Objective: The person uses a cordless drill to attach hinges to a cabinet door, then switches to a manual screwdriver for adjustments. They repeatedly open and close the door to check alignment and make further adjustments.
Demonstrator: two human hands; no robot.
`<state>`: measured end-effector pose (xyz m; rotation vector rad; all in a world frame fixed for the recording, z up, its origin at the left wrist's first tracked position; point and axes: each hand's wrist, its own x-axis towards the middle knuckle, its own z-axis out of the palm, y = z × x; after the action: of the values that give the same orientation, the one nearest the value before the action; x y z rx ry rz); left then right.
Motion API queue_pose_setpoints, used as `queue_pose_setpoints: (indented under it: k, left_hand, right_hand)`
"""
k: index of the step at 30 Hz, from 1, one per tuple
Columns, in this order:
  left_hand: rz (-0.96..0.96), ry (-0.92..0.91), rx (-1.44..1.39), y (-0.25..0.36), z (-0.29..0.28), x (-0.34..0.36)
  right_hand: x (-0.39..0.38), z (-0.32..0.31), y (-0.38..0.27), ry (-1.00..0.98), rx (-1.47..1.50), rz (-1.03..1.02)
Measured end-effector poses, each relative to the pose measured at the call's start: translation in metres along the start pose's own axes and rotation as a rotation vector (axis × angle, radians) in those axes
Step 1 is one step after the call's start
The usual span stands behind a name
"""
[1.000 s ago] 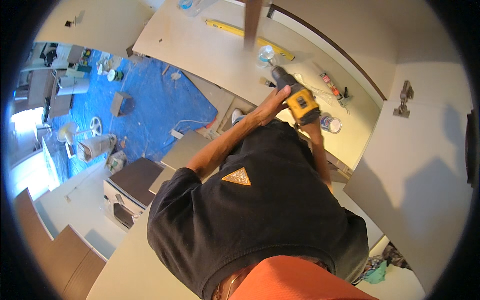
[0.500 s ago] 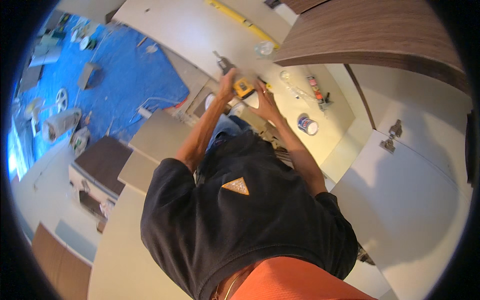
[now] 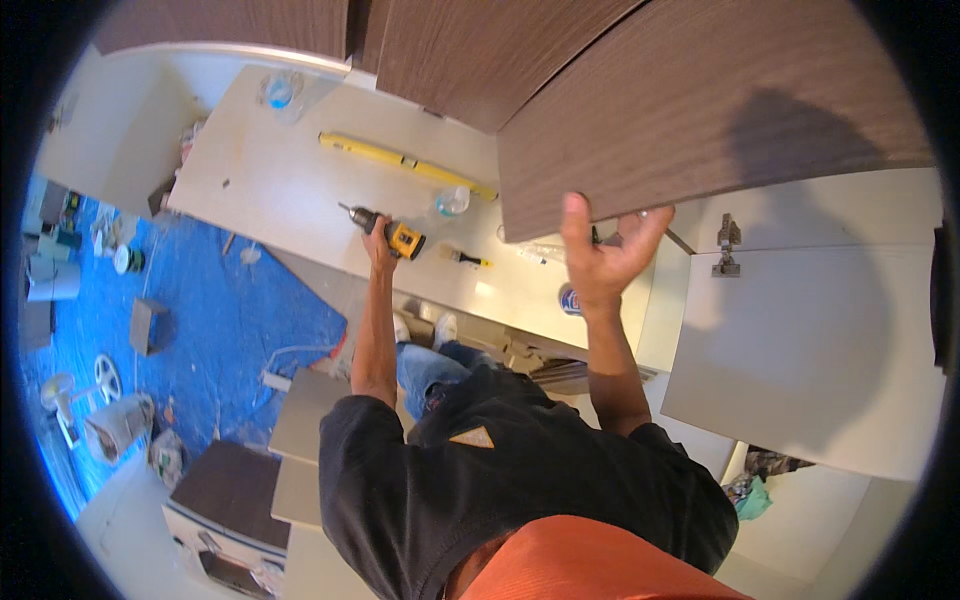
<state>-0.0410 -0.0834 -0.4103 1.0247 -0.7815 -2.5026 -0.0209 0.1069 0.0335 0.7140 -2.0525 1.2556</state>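
Observation:
My left hand (image 3: 378,245) is closed around the grip of a yellow and black cordless drill (image 3: 405,240), held over the pale countertop (image 3: 290,170) with its chuck pointing left. My right hand (image 3: 605,255) is raised to the lower edge of a brown wood-grain cabinet door (image 3: 690,110). Its thumb lies against the door's front, and the fingertips are partly hidden at the edge. Below the drill lies a paintbrush (image 3: 468,257) with a black and yellow handle. A clear plastic cup (image 3: 452,200) sits near the drill, beside a yellow spirit level (image 3: 370,152).
A paint can (image 3: 570,299) stands below my right hand. At right, a white door panel (image 3: 790,350) carries a metal hinge (image 3: 728,245). A blue sheet (image 3: 220,330) covers the floor at left, with a fan (image 3: 75,400) on it. Another clear container (image 3: 283,92) stands at the counter's far end.
My right hand has left the drill and moved up to the cabinet door's edge. The drill has shifted left in my left hand. The view has turned, showing more of the upper cabinets.

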Motion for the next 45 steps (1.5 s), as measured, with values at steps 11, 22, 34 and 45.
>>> queue_pose_setpoints:
  k: [11, 22, 34, 45]
  left_hand:
    - [-0.073, 0.029, 0.056, -0.016, -0.008, 0.004]
    - [0.074, -0.085, 0.033, -0.027, -0.013, 0.023]
    - [0.133, -0.109, 0.022, -0.003, 0.005, -0.003]
    - [0.125, 0.011, 0.238, -0.02, -0.009, 0.017]
  right_hand:
    - [0.031, -0.063, 0.031, -0.067, 0.097, 0.273]
    - [0.04, -0.064, 0.053, -0.022, 0.155, 0.314]
    - [0.051, -0.072, 0.079, -0.118, 0.126, 0.253]
    - [0.057, -0.073, 0.066, -0.035, 0.044, 0.327]
